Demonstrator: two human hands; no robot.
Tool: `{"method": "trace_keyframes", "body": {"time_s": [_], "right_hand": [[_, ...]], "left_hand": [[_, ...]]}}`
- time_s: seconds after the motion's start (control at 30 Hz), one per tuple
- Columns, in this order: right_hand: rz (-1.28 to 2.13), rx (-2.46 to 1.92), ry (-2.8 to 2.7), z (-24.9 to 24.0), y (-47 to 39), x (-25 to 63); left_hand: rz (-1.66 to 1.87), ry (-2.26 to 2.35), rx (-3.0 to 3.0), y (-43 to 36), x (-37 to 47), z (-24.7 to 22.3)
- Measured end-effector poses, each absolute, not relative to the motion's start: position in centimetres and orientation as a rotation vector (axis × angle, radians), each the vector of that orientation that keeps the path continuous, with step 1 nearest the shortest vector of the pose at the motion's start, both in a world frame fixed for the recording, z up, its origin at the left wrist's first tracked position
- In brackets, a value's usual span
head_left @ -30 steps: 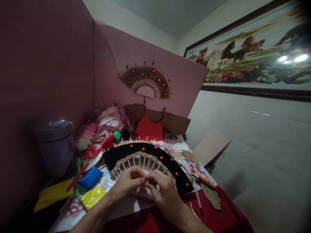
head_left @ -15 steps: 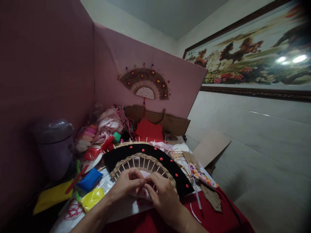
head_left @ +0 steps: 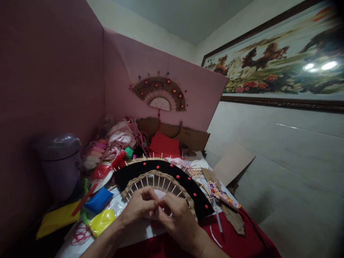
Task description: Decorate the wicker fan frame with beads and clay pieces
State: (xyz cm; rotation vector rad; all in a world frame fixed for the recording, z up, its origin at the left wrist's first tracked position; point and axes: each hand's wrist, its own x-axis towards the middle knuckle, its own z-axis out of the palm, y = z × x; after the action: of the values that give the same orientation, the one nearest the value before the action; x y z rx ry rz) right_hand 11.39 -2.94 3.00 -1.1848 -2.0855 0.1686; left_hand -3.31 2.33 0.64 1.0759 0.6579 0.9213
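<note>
A black fan-shaped piece with red dots, thin sticks and a braided tan band lies on the table. My left hand and my right hand meet in front of the band, over the fan's pale centre piece. Fingers and thumbs of both are pinched close together, almost touching. Whatever is between the fingertips is too small or hidden to name.
Blue and yellow packets lie left of my forearm. A lidded bin stands farther left. Cardboard strips and a glue stick lie right. A finished brown fan hangs on the pink board.
Both hands stay nearly in place, with the right fingers slightly shifted and curled closer to the left fingertips. The view has moved very slightly.
</note>
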Motion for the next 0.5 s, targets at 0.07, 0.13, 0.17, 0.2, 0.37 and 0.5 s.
{"method": "trace_keyframes", "body": {"time_s": [0.07,0.13,0.17,0.2,0.37,0.5], "right_hand": [[0.174,-1.181,-2.052,3.1,-2.9,11.4],[0.176,-1.182,-2.02,3.0,-2.8,11.2],[0.174,-1.181,-2.004,2.9,-2.8,11.1],[0.174,-1.18,-1.989,2.7,-2.7,11.0],[0.522,-1.164,-1.735,2.4,-2.3,10.5],[1.381,-0.93,-1.203,3.2,-2.2,11.5]], "left_hand": [[0.927,0.677,1.102,2.5,-3.5,0.6],[0.934,0.692,1.133,2.7,-3.6,0.6],[0.949,0.694,1.144,2.7,-3.6,0.6],[0.973,0.693,1.151,2.7,-3.6,0.6],[1.079,0.712,1.157,2.6,-3.5,0.7],[1.222,0.763,0.931,2.9,-4.1,1.5]]}}
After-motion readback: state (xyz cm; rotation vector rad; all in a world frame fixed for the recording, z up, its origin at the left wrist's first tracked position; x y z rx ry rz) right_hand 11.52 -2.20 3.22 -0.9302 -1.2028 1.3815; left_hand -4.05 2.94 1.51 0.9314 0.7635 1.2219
